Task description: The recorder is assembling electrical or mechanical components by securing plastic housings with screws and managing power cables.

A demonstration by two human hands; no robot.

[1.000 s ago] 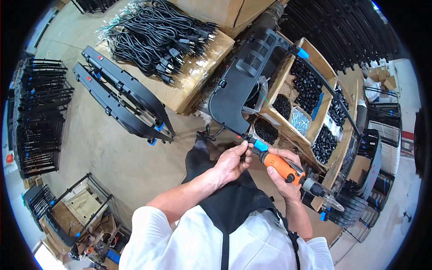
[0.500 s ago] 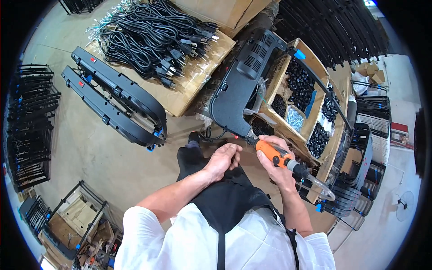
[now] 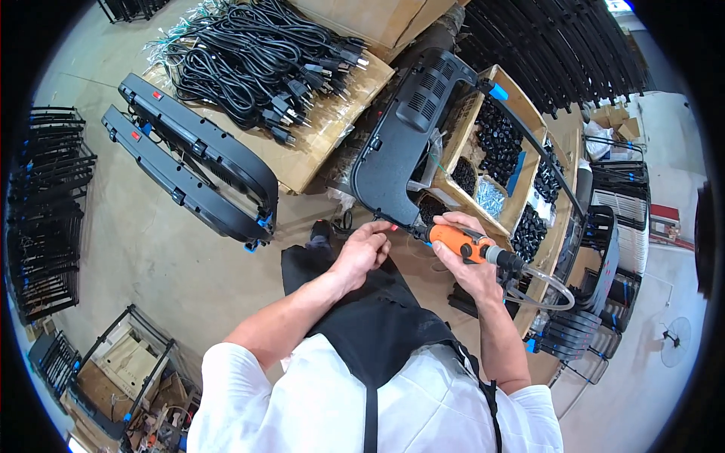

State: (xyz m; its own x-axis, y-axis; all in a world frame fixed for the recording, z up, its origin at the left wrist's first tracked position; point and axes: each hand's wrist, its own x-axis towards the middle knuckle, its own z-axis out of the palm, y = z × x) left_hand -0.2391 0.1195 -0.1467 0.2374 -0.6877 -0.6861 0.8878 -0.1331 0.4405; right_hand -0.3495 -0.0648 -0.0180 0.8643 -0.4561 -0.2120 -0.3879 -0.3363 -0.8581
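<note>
Workshop floor (image 3: 174,279) is seen around both hands; stacked blk frames (image 3: 57,219) are kept well left of L hand (image 3: 364,253). Orange driver (image 3: 453,240) w/ clear hose (image 3: 559,285) is gripped in R hand (image 3: 472,260), nose brought to near end of blk housing (image 3: 385,162), itself placed just ahead of both hands. L hand: fingers part-curled, index tip by red piece (image 3: 394,227); contact, or anything held, can't be told. Wooden tray (image 3: 526,98) w/ blk knobs (image 3: 498,143) & silver screws (image 3: 489,198) is set ahead-right of R hand; blk cords (image 3: 257,68) are piled on carton (image 3: 325,147), ahead-left of L hand.
</note>
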